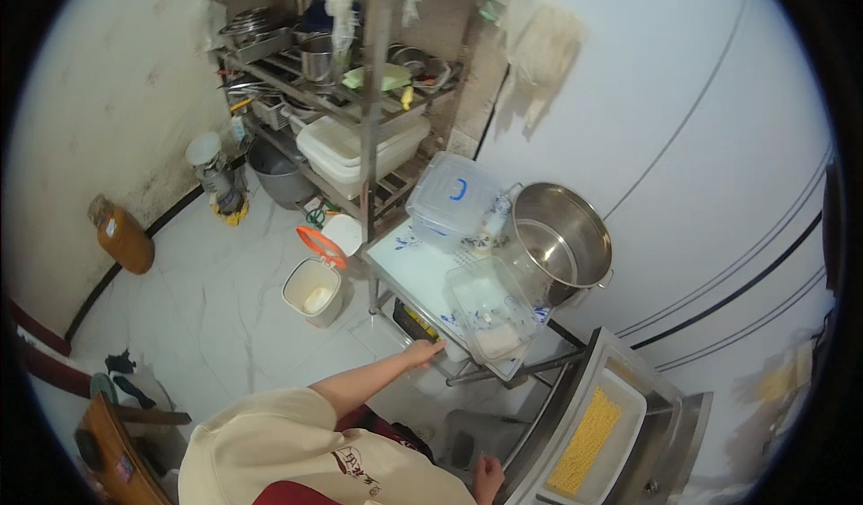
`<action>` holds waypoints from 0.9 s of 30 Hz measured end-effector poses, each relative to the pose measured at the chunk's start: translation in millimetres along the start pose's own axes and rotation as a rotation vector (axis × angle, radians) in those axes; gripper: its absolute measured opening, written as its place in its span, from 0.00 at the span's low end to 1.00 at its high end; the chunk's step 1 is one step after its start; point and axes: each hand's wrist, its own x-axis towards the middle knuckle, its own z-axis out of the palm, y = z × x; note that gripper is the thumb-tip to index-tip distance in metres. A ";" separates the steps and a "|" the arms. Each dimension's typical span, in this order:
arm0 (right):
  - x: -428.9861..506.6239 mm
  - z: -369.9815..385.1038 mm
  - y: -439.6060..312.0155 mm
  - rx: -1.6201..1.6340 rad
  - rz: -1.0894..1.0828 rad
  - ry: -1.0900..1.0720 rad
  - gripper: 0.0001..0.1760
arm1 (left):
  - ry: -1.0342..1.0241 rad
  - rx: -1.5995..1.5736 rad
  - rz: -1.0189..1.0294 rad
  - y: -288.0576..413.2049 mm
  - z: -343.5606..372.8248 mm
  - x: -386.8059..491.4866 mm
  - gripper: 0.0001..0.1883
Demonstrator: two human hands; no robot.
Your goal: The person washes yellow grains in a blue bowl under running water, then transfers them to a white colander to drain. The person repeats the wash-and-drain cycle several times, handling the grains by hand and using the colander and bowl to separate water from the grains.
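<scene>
My left hand (423,354) reaches forward to the near edge of a metal-framed table (398,255) with a white, blue-flowered top. Its fingertips are by that edge, partly hidden; whether they grip anything is unclear. Just beyond the hand, on the level below the tabletop, sits a black crate (412,322) with something yellow inside. A clear plastic tub (489,303) rests on the tabletop close to this hand. Low in the view, my right hand (487,478) is beside the metal sink unit (597,353), fingers curled. Any small thing in it is too blurred to make out.
A large steel pot (563,235) and a lidded plastic box (448,195) stand on the table. Small yellow pieces fill part of a white tray (627,431) in the sink. An orange-lidded bin (313,296) stands open on the floor, near a loaded metal rack (369,141).
</scene>
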 end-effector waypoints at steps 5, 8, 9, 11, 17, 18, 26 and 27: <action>37.8 -7.2 -7.8 0.159 0.139 -0.138 0.07 | 0.041 -0.099 -0.121 11.5 17.6 105.7 0.43; 44.2 -23.3 30.7 0.222 0.303 -0.154 0.08 | 0.027 -0.343 -0.263 25.9 47.8 114.5 0.47; 43.7 -31.2 40.1 0.235 0.355 -0.133 0.08 | 0.020 -0.381 -0.278 40.5 60.7 102.8 0.48; 46.1 -42.7 44.8 0.231 0.460 -0.108 0.08 | 0.019 -0.435 -0.284 58.6 68.0 87.7 0.50; 50.2 -40.1 65.1 0.241 0.510 -0.064 0.08 | 0.087 -0.286 -0.254 93.2 64.8 111.6 0.44; 50.2 -36.9 66.6 0.207 0.491 -0.058 0.08 | 0.124 -0.330 -0.270 94.4 66.5 119.2 0.41; 88.6 -19.1 16.7 0.336 0.597 -0.148 0.11 | -0.024 -0.487 -0.284 28.9 46.5 114.4 0.23; 93.8 -21.4 6.9 0.380 0.618 -0.124 0.12 | -0.018 -0.529 -0.308 46.6 55.5 85.3 0.27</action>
